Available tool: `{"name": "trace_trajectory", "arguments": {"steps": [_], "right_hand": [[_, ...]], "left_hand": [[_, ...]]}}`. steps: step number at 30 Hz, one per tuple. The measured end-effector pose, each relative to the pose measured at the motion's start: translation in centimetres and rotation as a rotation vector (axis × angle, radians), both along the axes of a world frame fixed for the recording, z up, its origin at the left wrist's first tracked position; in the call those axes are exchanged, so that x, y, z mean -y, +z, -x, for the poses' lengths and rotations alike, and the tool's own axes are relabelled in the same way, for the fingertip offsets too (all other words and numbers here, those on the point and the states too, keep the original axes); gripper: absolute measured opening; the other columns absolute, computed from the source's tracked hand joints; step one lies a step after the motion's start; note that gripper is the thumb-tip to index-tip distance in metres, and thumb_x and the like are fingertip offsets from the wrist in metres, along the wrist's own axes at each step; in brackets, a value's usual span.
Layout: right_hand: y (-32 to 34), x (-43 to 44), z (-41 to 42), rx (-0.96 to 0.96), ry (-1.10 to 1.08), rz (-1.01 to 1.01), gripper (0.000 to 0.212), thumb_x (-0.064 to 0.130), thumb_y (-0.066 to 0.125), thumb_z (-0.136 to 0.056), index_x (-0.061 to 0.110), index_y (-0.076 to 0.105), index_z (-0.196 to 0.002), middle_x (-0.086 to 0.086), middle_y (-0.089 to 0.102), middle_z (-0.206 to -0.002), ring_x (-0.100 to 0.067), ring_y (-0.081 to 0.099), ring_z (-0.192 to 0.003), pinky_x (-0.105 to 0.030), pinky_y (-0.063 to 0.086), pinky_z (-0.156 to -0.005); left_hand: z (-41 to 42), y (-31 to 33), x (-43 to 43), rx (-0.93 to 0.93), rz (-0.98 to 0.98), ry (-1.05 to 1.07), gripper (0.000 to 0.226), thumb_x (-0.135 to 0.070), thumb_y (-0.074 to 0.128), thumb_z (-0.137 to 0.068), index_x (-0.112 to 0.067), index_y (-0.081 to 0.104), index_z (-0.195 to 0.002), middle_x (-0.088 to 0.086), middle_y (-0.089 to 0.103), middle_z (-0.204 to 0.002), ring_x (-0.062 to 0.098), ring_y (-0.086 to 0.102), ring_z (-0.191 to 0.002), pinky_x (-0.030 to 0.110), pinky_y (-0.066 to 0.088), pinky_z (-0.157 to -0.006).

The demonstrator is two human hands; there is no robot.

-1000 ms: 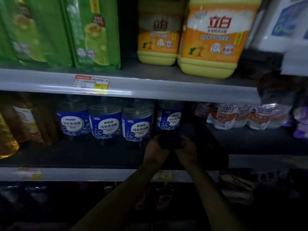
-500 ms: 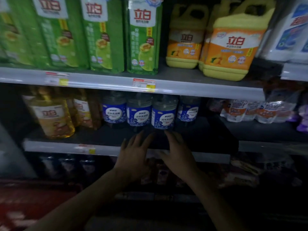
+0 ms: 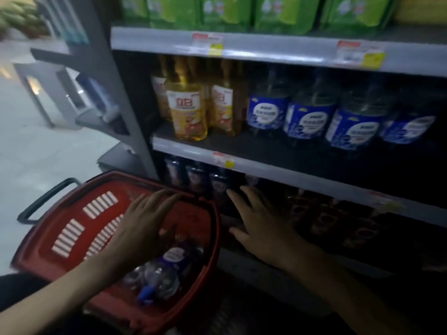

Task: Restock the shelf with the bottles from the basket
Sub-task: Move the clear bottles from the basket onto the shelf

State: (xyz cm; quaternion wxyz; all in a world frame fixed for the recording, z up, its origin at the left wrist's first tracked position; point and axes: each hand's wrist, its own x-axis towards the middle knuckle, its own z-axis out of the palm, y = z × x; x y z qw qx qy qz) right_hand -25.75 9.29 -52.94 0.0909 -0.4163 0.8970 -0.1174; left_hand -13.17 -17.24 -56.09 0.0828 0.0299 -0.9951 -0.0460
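A red basket (image 3: 72, 209) sits low on the left, tilted toward me. In its near corner lies a clear bottle (image 3: 162, 272) with a blue label and blue cap, on its side. My left hand (image 3: 142, 226) hovers over the basket with fingers spread, just above that bottle, holding nothing. My right hand (image 3: 261, 228) is open, fingers apart, in front of the lower shelf to the right of the basket. Several matching blue-label bottles (image 3: 309, 117) stand in a row on the middle shelf (image 3: 188, 147).
Yellow bottles (image 3: 188, 110) stand left of the blue ones. Green pouches (image 3: 285, 13) fill the top shelf. Dark bottles (image 3: 196, 180) crowd the lower shelf. The basket's black handle (image 3: 46, 199) sticks out left. Pale floor (image 3: 31, 151) opens beyond the shelf end post (image 3: 116, 88).
Both hands left the middle shelf and dropped down. The view swung left and down, bringing the red basket in. My left hand now reaches over the basket.
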Motion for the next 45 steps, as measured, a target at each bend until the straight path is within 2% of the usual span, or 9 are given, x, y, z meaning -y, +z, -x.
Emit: {"name": "trace_trajectory", "arguments": {"steps": [5,9,13,18,25,29,36,41,45], "right_hand": [[-3.4,2.0,-1.5,-0.065,0.193,-0.064,0.077,0.041,0.057,-0.1,0.024,0.014,-0.162,-0.01,0.015,-0.167,-0.03,0.009,-0.155,-0.043,0.016,-0.126],[-6.2,2.0,-1.8,-0.125,0.33,-0.039,0.066,0.035,0.072,-0.089,0.018,0.049,-0.148,-0.015,0.05,-0.148,-0.035,0.045,-0.14,-0.049,0.043,-0.112],[-7.5,3.6,-2.9,-0.038,0.392,0.044,0.056,0.041,0.062,-0.091,0.019,0.056,-0.142,-0.009,0.056,-0.142,-0.028,0.051,-0.134,-0.043,0.046,-0.11],[-8.4,7.9,-4.0,0.058,0.455,-0.063,0.06,0.042,0.066,-0.093,0.025,0.049,-0.148,0.0,0.05,-0.146,-0.018,0.045,-0.136,-0.029,0.037,-0.114],[-12.4,17.7,-4.5,0.011,0.687,-0.493,0.081,0.036,0.073,-0.084,0.028,0.032,-0.153,-0.006,0.042,-0.142,-0.03,0.046,-0.127,-0.04,0.049,-0.096],[-16.8,21.7,-4.7,0.019,0.732,-0.584,0.104,0.049,0.078,-0.077,0.032,0.017,-0.159,-0.012,0.037,-0.147,-0.035,0.044,-0.129,-0.045,0.051,-0.097],[-24.4,22.8,-4.5,-0.098,0.847,-0.52,0.102,0.058,0.07,-0.083,0.02,0.013,-0.159,-0.019,0.041,-0.148,-0.04,0.047,-0.129,-0.047,0.043,-0.103],[-27.2,22.9,-4.6,-0.151,0.928,-0.501,0.105,0.055,0.067,-0.086,0.025,-0.004,-0.158,-0.021,0.03,-0.16,-0.044,0.035,-0.145,-0.056,0.044,-0.105],[-27.9,23.2,-4.6,-0.168,0.992,-0.488,0.104,0.05,0.07,-0.088,0.019,0.0,-0.159,-0.024,0.022,-0.162,-0.042,0.025,-0.149,-0.06,0.037,-0.109]], "left_hand": [[-2.5,-4.7,3.4,0.119,-0.283,0.22,0.064,-0.045,0.052,-0.083,-0.019,0.06,-0.141,0.008,0.062,-0.132,0.032,0.069,-0.11,0.045,0.058,-0.088],[-4.7,-7.2,4.3,0.166,-0.195,0.163,0.055,-0.049,0.047,-0.09,-0.016,0.064,-0.132,0.008,0.067,-0.119,0.034,0.072,-0.097,0.046,0.059,-0.077],[-7.8,-8.8,6.4,0.243,-0.13,0.154,0.051,-0.047,0.051,-0.09,-0.022,0.062,-0.132,0.007,0.066,-0.127,0.033,0.065,-0.117,0.047,0.056,-0.088],[-8.9,-7.4,7.4,0.274,-0.124,0.262,0.049,-0.045,0.064,-0.088,-0.019,0.068,-0.13,0.006,0.069,-0.124,0.03,0.068,-0.112,0.037,0.054,-0.082],[-9.8,-7.3,9.1,0.223,-0.173,0.387,0.048,-0.04,0.066,-0.093,-0.022,0.064,-0.137,0.003,0.069,-0.129,0.026,0.066,-0.115,0.04,0.056,-0.082],[-9.9,-7.7,9.4,0.211,-0.162,0.407,0.045,-0.04,0.063,-0.093,-0.019,0.065,-0.132,0.004,0.069,-0.128,0.026,0.065,-0.114,0.039,0.056,-0.083],[-9.4,-8.2,10.4,0.157,-0.178,0.44,0.042,-0.038,0.06,-0.094,-0.02,0.064,-0.132,0.004,0.068,-0.124,0.026,0.066,-0.11,0.038,0.051,-0.08],[-9.3,-8.8,11.0,0.152,-0.176,0.469,0.041,-0.04,0.057,-0.096,-0.02,0.064,-0.131,0.004,0.068,-0.124,0.025,0.067,-0.107,0.038,0.051,-0.079],[-9.0,-9.1,10.9,0.164,-0.154,0.485,0.042,-0.04,0.056,-0.096,-0.02,0.063,-0.133,0.004,0.069,-0.123,0.026,0.067,-0.109,0.04,0.05,-0.082]]}}
